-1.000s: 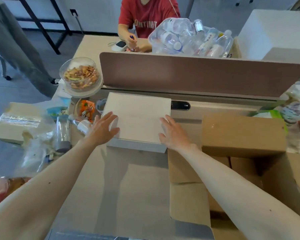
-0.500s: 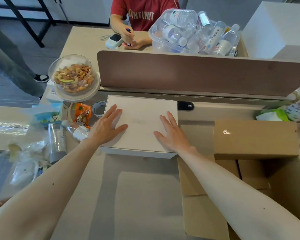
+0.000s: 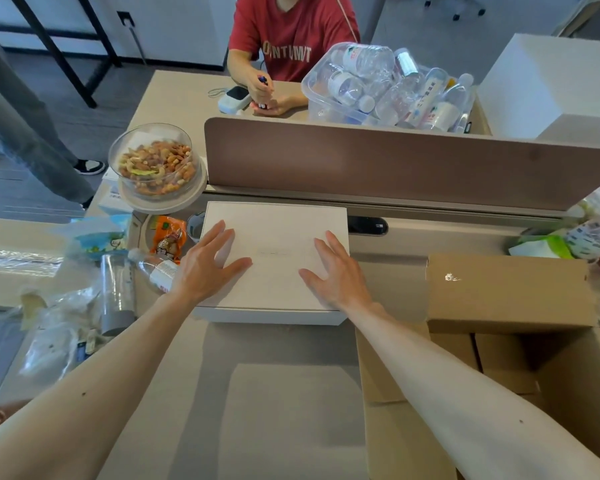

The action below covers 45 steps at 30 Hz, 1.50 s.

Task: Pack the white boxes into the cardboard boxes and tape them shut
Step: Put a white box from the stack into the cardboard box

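At desk [image 3: 274,410] level, head view: pale beige top, brown divider panel [image 3: 395,161] standing along its far edge. Beyond the panel, a second desk with a person in a red shirt [image 3: 291,32] seated, a clear bin of plastic bottles [image 3: 378,88] and a large white block [image 3: 548,81] at the far right. Grey floor to the left, with another person's legs there

Left edge of desk: bowl of nuts [image 3: 155,164] on a round stand, orange snack packet [image 3: 168,237], water bottle [image 3: 156,270] on its side, loose plastic wrap. Black device [image 3: 367,225] at the foot of the panel

White box [image 3: 278,237]: lies flat, lid up, at the far middle of the desk, its far side close to the panel's base. Its wider side runs left to right, parallel to the panel; sides square to the desk edges. Faint mark at lid centre, not readable

Cardboard box [image 3: 499,292]: open, at the near right corner of the desk, just beside the white box's near right corner; far flap raised, smaller brown boxes visible inside

Left hand [image 3: 205,268]: flat, fingers spread and straight, resting on the lid's left part, thumb pointing right. Nothing gripped

Right hand [image 3: 336,271]: flat, fingers spread, resting on the lid's right part, wrist over the near right corner. Nothing gripped
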Each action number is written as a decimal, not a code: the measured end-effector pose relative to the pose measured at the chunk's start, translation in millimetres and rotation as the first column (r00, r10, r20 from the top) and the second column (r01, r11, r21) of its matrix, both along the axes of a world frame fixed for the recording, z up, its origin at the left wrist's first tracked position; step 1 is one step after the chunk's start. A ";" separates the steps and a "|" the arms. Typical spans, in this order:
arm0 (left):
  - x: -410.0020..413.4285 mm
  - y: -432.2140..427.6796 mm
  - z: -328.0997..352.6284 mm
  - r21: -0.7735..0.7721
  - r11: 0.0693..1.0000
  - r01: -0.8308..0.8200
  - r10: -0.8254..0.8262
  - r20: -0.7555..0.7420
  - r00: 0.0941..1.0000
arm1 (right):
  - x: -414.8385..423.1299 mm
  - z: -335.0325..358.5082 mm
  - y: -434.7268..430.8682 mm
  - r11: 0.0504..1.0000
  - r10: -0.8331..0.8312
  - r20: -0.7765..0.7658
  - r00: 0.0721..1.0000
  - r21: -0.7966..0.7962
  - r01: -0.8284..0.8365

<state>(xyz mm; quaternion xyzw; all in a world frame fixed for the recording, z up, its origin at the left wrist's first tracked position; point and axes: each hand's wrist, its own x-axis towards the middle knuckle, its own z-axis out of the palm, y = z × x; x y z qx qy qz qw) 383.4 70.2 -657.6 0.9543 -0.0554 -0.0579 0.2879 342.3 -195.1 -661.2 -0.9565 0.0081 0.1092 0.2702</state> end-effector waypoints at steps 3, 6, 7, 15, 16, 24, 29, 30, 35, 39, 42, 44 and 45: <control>-7.8 8.1 20.9 0.039 0.998 -0.045 0.043 0.050 0.998 | 2.1 13.9 7.2 1.000 0.005 0.062 0.998 0.028 -0.006; -17.7 15.4 43.7 0.056 0.996 -0.070 0.062 0.138 0.988 | 2.1 33.1 14.3 0.998 0.030 0.129 0.991 0.057 -0.038; -21.3 17.6 51.1 0.055 0.995 -0.083 0.074 0.161 0.984 | 2.0 39.5 15.9 0.996 0.042 0.149 0.988 0.072 -0.053; -67.9 8.7 112.1 0.061 0.982 -0.179 0.157 0.267 0.951 | -20.5 95.8 4.0 0.991 0.080 0.331 0.940 0.079 -0.112; -75.4 2.9 120.7 0.057 0.981 -0.186 0.163 0.279 0.946 | -25.6 104.2 -1.2 0.990 0.081 0.347 0.934 0.082 -0.116; -132.1 -72.6 186.9 0.083 0.980 -0.179 0.131 0.403 0.906 | -85.4 169.8 -74.9 0.988 0.073 0.467 0.881 0.086 -0.127; -171.5 -143.1 211.0 0.061 0.988 -0.143 0.103 0.428 0.898 | -138.0 195.3 -146.8 0.994 0.024 0.504 0.864 0.080 -0.075; -181.9 -163.3 214.5 0.056 0.991 -0.123 0.087 0.431 0.898 | -152.3 198.1 -166.5 0.996 0.011 0.510 0.860 0.073 -0.056; -224.0 -239.8 220.9 0.029 0.997 -0.068 0.051 0.397 0.917 | -206.2 203.0 -240.5 0.998 -0.024 0.502 0.865 0.057 -0.006; -259.4 -300.3 208.5 -0.002 1.000 -0.025 0.024 0.348 0.937 | -249.5 193.9 -298.9 0.996 -0.085 0.474 0.877 0.032 0.079; -280.2 -335.9 192.3 -0.020 1.000 -0.005 0.011 0.322 0.947 | -275.4 181.3 -331.5 0.993 -0.107 0.439 0.892 0.002 0.119; -290.1 -354.0 180.3 -0.028 1.000 0.008 0.000 0.296 0.955 | -288.8 172.0 -348.3 0.991 -0.121 0.417 0.901 -0.004 0.135; -294.0 -361.3 174.1 -0.037 0.999 0.016 -0.005 0.281 0.960 | -294.2 167.2 -355.4 0.990 -0.127 0.406 0.905 -0.003 0.140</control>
